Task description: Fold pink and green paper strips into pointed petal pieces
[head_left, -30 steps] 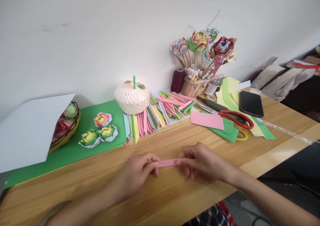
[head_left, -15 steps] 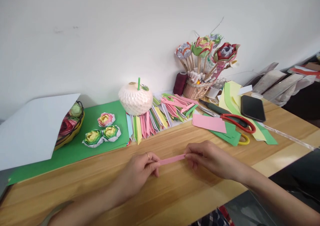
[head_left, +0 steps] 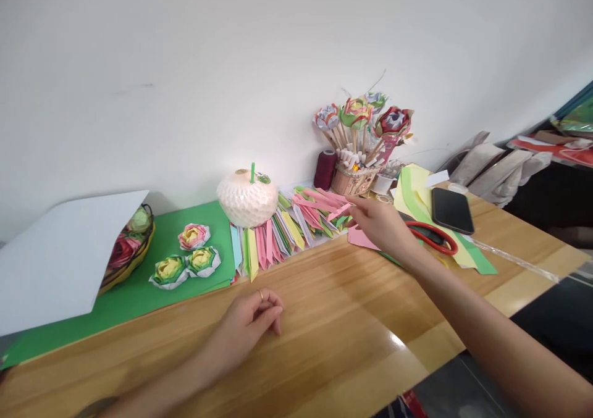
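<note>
My right hand (head_left: 380, 223) reaches over the heap of folded paper strips (head_left: 317, 207), its fingers stretched out and apart at the pink strips on the right end. Whether a fingertip still touches one is hard to make out. My left hand (head_left: 257, 316), with a ring on one finger, rests on the wooden table (head_left: 324, 319), fingers curled together and nothing visible in them. Under my right wrist lie pink paper pieces (head_left: 361, 238), partly covered by the hand. A row of folded strips (head_left: 266, 245) stands left of the heap.
Behind the strips sits a white textured pot (head_left: 248, 199). Paper flowers (head_left: 193, 236) rest on green sheets (head_left: 185, 215) beside a basket (head_left: 139, 254). Flowers on sticks fill a pot (head_left: 353, 180) near a thread spool (head_left: 325, 170). Red-handled scissors (head_left: 438, 236) and a phone (head_left: 453, 210) lie right.
The pink strip pinched between both hands has left them. My right hand has moved forward to the strip heap, while my left hand has stayed near its place and curled closed.
</note>
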`<state>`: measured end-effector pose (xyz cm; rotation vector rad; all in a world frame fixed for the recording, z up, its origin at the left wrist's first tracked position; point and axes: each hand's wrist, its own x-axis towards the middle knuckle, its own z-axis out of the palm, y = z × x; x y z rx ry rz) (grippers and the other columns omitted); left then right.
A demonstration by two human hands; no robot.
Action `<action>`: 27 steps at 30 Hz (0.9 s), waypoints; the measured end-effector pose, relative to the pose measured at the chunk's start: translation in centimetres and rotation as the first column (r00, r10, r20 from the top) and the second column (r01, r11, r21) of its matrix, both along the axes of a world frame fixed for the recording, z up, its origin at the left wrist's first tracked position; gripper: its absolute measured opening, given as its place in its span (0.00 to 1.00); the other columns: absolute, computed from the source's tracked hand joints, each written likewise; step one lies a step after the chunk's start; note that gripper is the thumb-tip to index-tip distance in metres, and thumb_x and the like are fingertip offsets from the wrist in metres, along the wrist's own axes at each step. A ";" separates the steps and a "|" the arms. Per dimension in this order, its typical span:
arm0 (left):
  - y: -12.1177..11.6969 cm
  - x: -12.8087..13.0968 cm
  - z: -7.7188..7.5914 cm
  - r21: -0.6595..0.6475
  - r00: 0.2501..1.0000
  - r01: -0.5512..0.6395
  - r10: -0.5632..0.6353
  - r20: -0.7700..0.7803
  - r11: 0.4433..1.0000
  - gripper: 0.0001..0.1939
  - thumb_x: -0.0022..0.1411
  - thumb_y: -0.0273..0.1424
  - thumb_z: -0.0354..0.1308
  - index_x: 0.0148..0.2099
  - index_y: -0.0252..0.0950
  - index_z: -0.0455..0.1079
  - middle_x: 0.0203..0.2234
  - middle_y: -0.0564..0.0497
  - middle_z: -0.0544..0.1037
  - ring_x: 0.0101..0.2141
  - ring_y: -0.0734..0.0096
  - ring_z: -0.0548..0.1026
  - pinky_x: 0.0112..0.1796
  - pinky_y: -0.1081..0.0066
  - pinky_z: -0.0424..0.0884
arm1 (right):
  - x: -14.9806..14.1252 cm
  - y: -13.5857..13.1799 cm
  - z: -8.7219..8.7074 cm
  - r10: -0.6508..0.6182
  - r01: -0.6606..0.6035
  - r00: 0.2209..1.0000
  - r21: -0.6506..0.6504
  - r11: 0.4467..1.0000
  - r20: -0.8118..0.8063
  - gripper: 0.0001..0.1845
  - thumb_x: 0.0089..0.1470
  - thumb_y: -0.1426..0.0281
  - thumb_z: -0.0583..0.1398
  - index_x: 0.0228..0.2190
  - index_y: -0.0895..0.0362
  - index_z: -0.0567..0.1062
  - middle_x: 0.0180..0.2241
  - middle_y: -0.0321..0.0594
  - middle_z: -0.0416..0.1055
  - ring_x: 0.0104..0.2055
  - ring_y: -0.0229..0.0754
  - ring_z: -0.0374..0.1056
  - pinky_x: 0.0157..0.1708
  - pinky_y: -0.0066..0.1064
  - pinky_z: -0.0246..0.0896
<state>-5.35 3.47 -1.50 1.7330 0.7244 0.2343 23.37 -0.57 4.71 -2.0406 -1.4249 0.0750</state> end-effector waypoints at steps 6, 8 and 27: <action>-0.2 0.0 0.1 0.001 0.998 0.062 -0.062 -0.014 0.998 0.11 0.60 0.38 0.47 0.33 0.35 0.64 0.23 0.53 0.74 0.28 0.70 0.71 0.33 0.71 0.63 | 3.2 -2.7 -1.2 0.012 0.013 0.972 -0.109 0.994 0.233 0.16 0.55 0.64 0.52 0.39 0.55 0.76 0.38 0.44 0.76 0.40 0.49 0.70 0.39 0.37 0.62; -0.2 0.0 0.1 0.001 0.997 0.074 -0.074 -0.016 0.997 0.11 0.60 0.37 0.47 0.33 0.35 0.65 0.24 0.52 0.74 0.28 0.70 0.71 0.32 0.72 0.63 | 4.5 -4.1 -2.1 0.038 0.009 0.953 -0.153 0.988 0.301 0.17 0.51 0.62 0.56 0.39 0.57 0.76 0.41 0.49 0.73 0.45 0.54 0.67 0.44 0.42 0.60; -0.3 -0.4 -0.5 0.190 0.991 0.130 -0.118 -0.070 0.973 0.14 0.65 0.36 0.44 0.32 0.37 0.66 0.24 0.53 0.74 0.28 0.71 0.72 0.31 0.74 0.66 | 4.7 -6.7 -2.0 -0.207 0.118 0.858 0.212 0.970 0.471 0.16 0.60 0.65 0.51 0.32 0.54 0.78 0.36 0.44 0.75 0.39 0.47 0.68 0.34 0.35 0.63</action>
